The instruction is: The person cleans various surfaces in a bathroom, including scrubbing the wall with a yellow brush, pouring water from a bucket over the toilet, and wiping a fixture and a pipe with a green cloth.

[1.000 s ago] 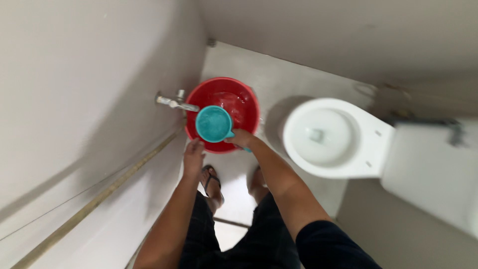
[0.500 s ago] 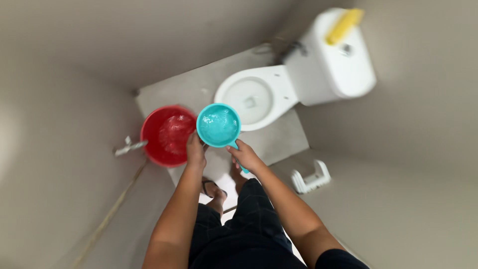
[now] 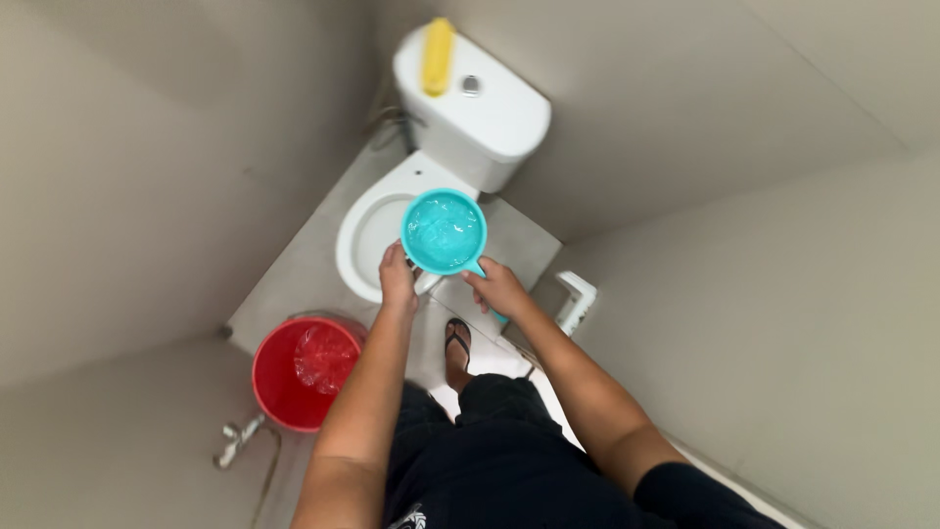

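1. Head view: the teal dipper (image 3: 444, 231), brimful of water, hangs over the near rim of the white toilet bowl (image 3: 364, 235), mouth up.
2. The right hand (image 3: 497, 287) is clenched round its handle, which runs back towards the person; the left hand (image 3: 397, 277) steadies its rim.
3. Stiff plastic, I'd judge, heavy with water, slippery when wet; best held by handle and rim.
4. A red bucket (image 3: 276, 380) stands behind, by the tap (image 3: 235, 441).

Teal dipper (image 3: 444, 232), red bucket (image 3: 294, 376)
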